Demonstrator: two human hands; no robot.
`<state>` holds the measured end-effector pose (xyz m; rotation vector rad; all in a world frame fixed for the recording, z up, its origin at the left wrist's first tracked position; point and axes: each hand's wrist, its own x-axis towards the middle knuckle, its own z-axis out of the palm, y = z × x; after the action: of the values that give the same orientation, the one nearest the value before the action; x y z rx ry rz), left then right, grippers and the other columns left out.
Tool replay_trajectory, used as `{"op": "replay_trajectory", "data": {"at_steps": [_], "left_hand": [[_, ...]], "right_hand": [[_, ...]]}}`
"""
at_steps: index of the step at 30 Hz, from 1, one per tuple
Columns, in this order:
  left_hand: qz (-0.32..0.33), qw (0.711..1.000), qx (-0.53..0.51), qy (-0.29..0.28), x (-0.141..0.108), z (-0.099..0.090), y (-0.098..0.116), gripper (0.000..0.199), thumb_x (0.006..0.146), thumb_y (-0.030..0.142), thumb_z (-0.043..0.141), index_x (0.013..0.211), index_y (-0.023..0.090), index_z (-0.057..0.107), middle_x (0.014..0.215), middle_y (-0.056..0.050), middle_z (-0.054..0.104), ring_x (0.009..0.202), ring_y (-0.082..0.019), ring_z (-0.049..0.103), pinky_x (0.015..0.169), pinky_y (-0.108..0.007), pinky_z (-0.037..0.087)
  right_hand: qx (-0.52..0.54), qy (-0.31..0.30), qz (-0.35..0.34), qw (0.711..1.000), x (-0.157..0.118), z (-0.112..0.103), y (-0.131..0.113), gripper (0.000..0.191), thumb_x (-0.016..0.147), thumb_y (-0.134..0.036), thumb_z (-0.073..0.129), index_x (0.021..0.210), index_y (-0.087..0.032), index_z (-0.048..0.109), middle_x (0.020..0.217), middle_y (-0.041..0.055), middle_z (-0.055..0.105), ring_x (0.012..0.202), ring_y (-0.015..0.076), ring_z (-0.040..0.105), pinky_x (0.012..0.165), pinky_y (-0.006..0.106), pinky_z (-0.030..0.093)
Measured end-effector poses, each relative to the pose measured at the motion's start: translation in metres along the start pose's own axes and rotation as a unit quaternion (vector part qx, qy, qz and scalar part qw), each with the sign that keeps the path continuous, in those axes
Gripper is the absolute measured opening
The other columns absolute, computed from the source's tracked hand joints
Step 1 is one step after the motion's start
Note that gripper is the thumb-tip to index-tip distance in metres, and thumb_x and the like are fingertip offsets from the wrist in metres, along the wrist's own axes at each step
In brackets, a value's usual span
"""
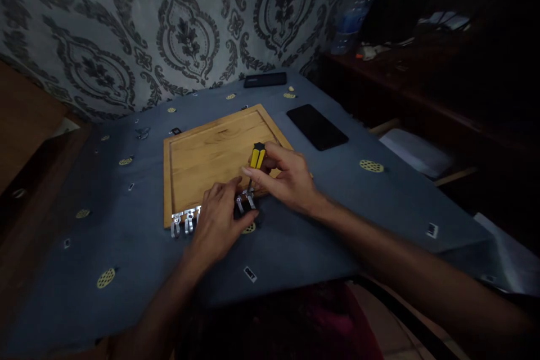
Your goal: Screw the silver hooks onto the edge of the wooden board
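Note:
A wooden board [211, 152] with a groove along its border lies flat on the table. Along its near edge runs a metal hook rail [188, 219] with several silvery hooks, its middle hidden under my left hand [217, 219]. The fingers of that hand rest on the board's edge and the thumb reaches round the front, steadying the rail. In my right hand [287, 174] is a screwdriver [257, 156] with a yellow and black handle. It stands nearly upright, its tip down at a hook near the rail's right end; whether it sits in a screw is too small to tell.
A black phone [317, 126] lies right of the board, and a dark flat case [265, 79] by the wall. Small clear-looking bits [142, 133] lie left on the patterned blue tablecloth [139, 259]. A plastic bottle [352, 17] stands on the dark furniture at right.

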<state>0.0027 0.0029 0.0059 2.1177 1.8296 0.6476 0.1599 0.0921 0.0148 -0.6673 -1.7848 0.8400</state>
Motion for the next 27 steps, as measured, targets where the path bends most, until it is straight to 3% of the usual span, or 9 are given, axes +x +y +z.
{"op": "replay_trajectory", "data": {"at_steps": [5, 12, 15, 19, 27], "left_hand": [[0.008, 1.0, 0.006, 0.009, 0.0, 0.001, -0.001, 0.05, 0.085, 0.026, 0.072, 0.131, 0.021, 0.05, 0.11, -0.007, 0.069, 0.106, -0.029, 0.06, 0.092, -0.046, 0.047], [-0.005, 1.0, -0.001, 0.001, 0.002, -0.001, 0.003, 0.04, 0.084, 0.024, 0.074, 0.119, 0.021, 0.055, 0.109, -0.007, 0.069, 0.105, -0.029, 0.06, 0.09, -0.045, 0.048], [-0.014, 1.0, -0.011, -0.005, 0.002, -0.003, 0.005, 0.037, 0.083, 0.023, 0.074, 0.116, 0.021, 0.057, 0.109, -0.006, 0.068, 0.106, -0.03, 0.059, 0.092, -0.046, 0.047], [-0.016, 1.0, -0.008, -0.008, 0.002, -0.003, 0.005, 0.032, 0.083, 0.022, 0.074, 0.111, 0.021, 0.058, 0.108, -0.007, 0.068, 0.105, -0.03, 0.059, 0.092, -0.046, 0.047], [-0.014, 1.0, 0.002, -0.006, 0.003, 0.0, 0.002, 0.039, 0.083, 0.024, 0.075, 0.117, 0.019, 0.055, 0.108, -0.008, 0.067, 0.104, -0.03, 0.06, 0.09, -0.046, 0.048]], "right_hand": [[0.005, -0.013, -0.008, 1.0, 0.002, -0.002, 0.002, 0.038, 0.086, -0.041, 0.072, 0.067, -0.02, 0.046, 0.062, -0.0068, 0.043, 0.056, 0.0082, 0.043, 0.051, 0.023, 0.034], [0.06, -0.16, 0.028, 0.985, 0.011, -0.019, -0.006, 0.026, 0.091, -0.041, 0.065, 0.081, -0.017, 0.062, 0.075, -0.0009, 0.059, 0.064, 0.0095, 0.054, 0.053, 0.022, 0.04], [0.094, -0.183, 0.026, 0.978, 0.013, -0.023, -0.009, 0.029, 0.093, -0.041, 0.064, 0.078, -0.016, 0.064, 0.077, 0.0005, 0.06, 0.063, 0.0102, 0.058, 0.054, 0.023, 0.044], [0.107, -0.155, -0.02, 0.982, 0.012, -0.019, -0.007, 0.034, 0.092, -0.041, 0.066, 0.069, -0.017, 0.061, 0.067, -0.0023, 0.056, 0.056, 0.0091, 0.056, 0.051, 0.022, 0.042], [0.001, -0.036, -0.103, 0.994, 0.004, -0.004, -0.006, 0.035, 0.093, -0.035, 0.067, 0.066, -0.019, 0.05, 0.062, -0.0046, 0.048, 0.059, 0.0096, 0.048, 0.056, 0.024, 0.036]]}}
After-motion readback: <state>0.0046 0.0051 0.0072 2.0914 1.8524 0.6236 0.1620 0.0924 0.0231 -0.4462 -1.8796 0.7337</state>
